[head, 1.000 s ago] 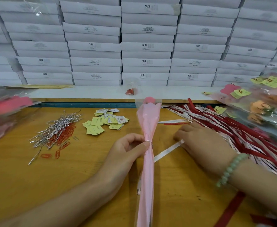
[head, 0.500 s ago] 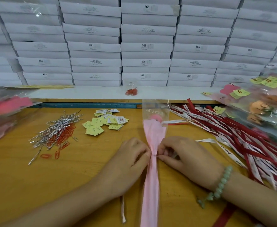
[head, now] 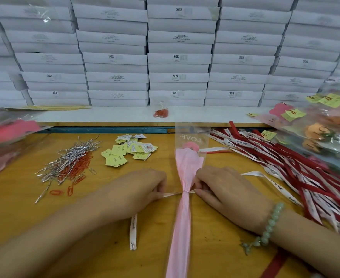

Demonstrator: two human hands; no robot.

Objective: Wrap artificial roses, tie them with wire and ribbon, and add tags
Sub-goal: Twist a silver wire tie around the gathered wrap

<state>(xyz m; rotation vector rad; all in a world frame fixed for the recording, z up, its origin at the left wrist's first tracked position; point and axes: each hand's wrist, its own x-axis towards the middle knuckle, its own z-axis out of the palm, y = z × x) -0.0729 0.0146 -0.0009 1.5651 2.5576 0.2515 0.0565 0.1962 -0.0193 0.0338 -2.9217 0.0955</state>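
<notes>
Far left, at 9 o'clock: heap of silver wire ties [head: 68, 157] mixed with orange paper clips [head: 75, 169], plenty left. Just right of that, toward 11 o'clock, loose pile of yellow tags [head: 125, 152], none clipped onto this rose yet, so tagging looks like it's still ahead.

Dead center on the wooden table [head: 20, 213]: wrapped rose [head: 186, 169] lying flat, bloom toward 12, stem toward 6. Pink paper and clear "LOVE" sleeve already on, and a thin wire band cinched at the neck, so wrap and wire look done. Now on the ribbon step, roughly two thirds through for this stem.

Left hand [head: 133, 195] at 9 o'clock of the neck, fingers closed, pinching one end of a white ribbon [head: 133, 233], tail trailing toward 6. Right hand [head: 227, 195] at 3 o'clock, pinching the other end, rest of it looping off right. No knot or bow visible yet.

Far right at 3 o'clock: ribbon pile [head: 297, 177], red and white, then finished bagged roses [head: 321, 125] at 2 o'clock with yellow tags on.
</notes>
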